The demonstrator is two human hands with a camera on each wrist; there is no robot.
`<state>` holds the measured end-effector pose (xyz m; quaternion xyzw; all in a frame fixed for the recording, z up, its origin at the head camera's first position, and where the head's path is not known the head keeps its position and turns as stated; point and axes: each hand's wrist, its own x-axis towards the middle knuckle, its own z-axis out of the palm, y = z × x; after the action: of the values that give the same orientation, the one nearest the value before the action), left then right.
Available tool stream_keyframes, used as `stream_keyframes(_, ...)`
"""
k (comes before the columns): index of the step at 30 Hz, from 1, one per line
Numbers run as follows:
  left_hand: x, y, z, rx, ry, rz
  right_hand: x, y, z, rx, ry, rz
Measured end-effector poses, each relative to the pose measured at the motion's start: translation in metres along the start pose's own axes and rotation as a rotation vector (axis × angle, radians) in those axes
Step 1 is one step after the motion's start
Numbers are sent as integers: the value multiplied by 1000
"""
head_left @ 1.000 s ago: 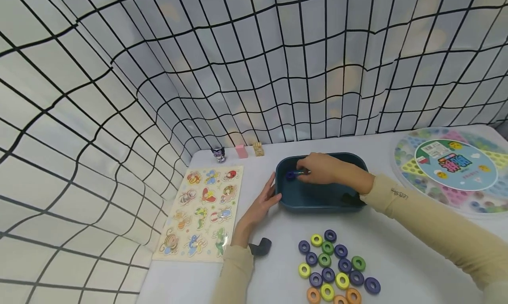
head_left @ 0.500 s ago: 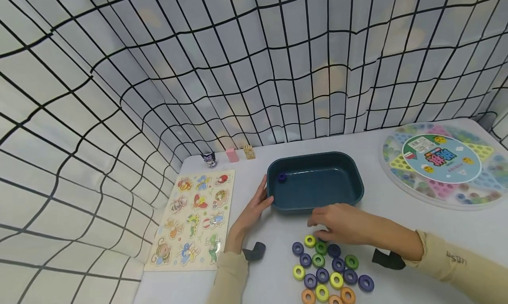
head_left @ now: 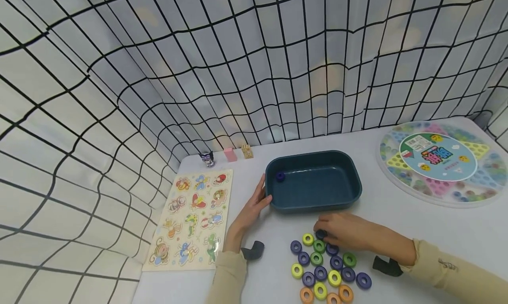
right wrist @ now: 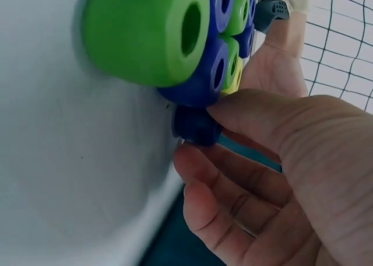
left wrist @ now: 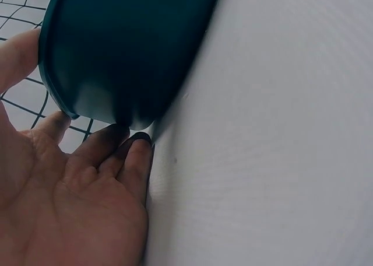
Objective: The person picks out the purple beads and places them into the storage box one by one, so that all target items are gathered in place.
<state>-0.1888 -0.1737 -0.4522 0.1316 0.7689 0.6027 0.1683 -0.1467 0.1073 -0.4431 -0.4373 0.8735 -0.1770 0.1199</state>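
A dark teal tray (head_left: 313,207) stands on the white table, with one purple ring (head_left: 280,176) inside at its left end. My left hand (head_left: 250,212) rests against the tray's left end, fingers fairly straight; the left wrist view shows its fingertips touching the outer wall (left wrist: 128,56). Just in front of the tray, my right hand (head_left: 349,231) pinches a dark purple-blue ring (right wrist: 197,125) between thumb and fingers. That ring lies at the far edge of a group of purple, green, yellow and orange rings, beside a green ring (head_left: 319,246) and a yellow ring (head_left: 308,239).
A board of cartoon insect stickers (head_left: 190,220) lies at left. Behind it stand a small dark figurine (head_left: 207,159), a pink block (head_left: 230,154) and a gold-coloured piece (head_left: 247,151). A round clear game box (head_left: 438,158) lies at right. Black netting over white cloth encloses the table.
My right hand has left the tray, where a purple ring now lies, come back toward the ring group and taken hold of another ring. My left hand stays at the tray.
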Motion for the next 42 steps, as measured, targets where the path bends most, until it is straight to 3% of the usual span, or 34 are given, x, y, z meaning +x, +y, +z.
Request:
stream_keyframes(8,4,-1,-1,10,14,-2,7,5,-3,-9,-12,18)
stream_keyframes(17,-12,-2,-17,-9,80,-23,21,-4,-10,-52,9,3)
stream_keyframes(21,-11,0,-18,-19,61,-8,14,-7,-15,-86,29,42)
stream_keyframes(28,-2,-1,-10,-31,26,5,-14,-7,-38,-69,56,92)
stream_keyframes(33,6,-16,-9,-46,45,2,-27,0,-58,-68,101,88)
stream_keyframes(37,13,-29,-8,-42,56,15,-27,12,-73,-63,140,94)
stream_keyframes(42,14,-31,-2,-52,49,13,-13,30,-87,-50,123,123)
